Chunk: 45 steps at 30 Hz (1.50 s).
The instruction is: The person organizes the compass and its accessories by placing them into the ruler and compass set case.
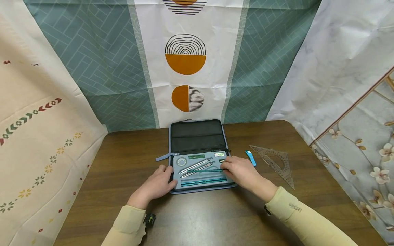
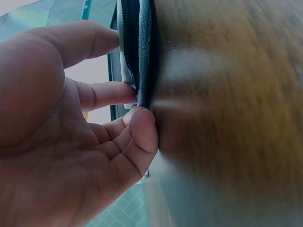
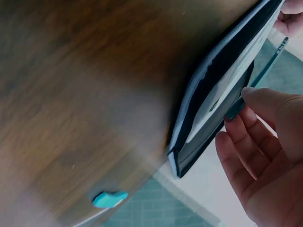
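An unzipped drawing-set case (image 1: 197,141) lies open on the table, lid folded back. Its grey tray (image 1: 176,177) holds two silver compasses (image 1: 197,165), teal pencils (image 1: 203,181) in a lower slot, a white eraser (image 1: 219,154) and a round pale disc (image 1: 181,162). My right hand (image 1: 241,171) pinches one teal pencil (image 3: 267,68) by its end between thumb and fingers, above the tray's right side. At the case's left edge, my left hand (image 1: 158,182) grips the zippered rim (image 2: 144,52), its lower fingers curled against the outside.
Right of the case lie a small blue cutter (image 1: 250,158) and a clear triangular set square (image 1: 284,172). A blue strap (image 1: 163,157) sticks out at the left of the case. Patterned cloth (image 1: 123,68) hangs behind the brown table (image 1: 129,147).
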Available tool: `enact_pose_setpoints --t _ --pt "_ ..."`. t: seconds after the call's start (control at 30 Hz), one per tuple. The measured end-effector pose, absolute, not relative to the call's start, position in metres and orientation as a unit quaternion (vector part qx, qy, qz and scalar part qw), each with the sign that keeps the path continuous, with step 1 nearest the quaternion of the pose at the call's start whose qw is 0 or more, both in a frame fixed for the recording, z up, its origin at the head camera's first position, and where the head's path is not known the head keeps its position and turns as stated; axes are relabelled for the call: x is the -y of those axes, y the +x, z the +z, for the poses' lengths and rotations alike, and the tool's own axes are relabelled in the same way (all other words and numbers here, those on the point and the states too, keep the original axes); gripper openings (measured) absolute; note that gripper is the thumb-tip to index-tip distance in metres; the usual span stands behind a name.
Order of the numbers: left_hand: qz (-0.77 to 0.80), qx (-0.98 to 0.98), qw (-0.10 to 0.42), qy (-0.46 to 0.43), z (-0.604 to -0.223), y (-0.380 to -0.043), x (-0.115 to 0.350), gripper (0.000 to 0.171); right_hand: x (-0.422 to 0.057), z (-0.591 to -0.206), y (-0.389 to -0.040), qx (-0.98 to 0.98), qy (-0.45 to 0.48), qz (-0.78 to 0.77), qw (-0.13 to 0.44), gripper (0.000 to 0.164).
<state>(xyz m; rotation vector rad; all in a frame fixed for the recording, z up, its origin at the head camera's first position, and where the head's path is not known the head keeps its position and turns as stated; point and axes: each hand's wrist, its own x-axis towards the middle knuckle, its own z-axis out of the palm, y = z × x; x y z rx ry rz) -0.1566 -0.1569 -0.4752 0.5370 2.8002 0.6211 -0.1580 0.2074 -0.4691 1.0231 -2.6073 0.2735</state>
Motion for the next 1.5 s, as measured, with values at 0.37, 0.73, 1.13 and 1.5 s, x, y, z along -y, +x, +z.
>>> enact_pose_setpoints --t 0.37,0.73,1.13,1.5 --pt "0.209 -0.954 0.114 0.182 -0.476 -0.157 0.157 0.044 -0.191 -0.475 -0.154 0.902 0.389 0.08 0.17 0.021" --pt "0.201 -0.956 0.113 0.182 -0.48 -0.159 0.156 0.045 -0.186 -0.479 -0.154 0.906 0.39 0.07 0.15 0.018" --pt "0.205 -0.955 0.114 0.181 -0.479 -0.158 0.157 0.046 -0.183 -0.479 -0.154 0.905 0.392 0.071 0.15 0.017" --pt "0.208 -0.954 0.116 0.18 -0.48 -0.159 0.158 0.046 -0.182 -0.479 -0.156 0.909 0.382 0.082 0.143 0.02"
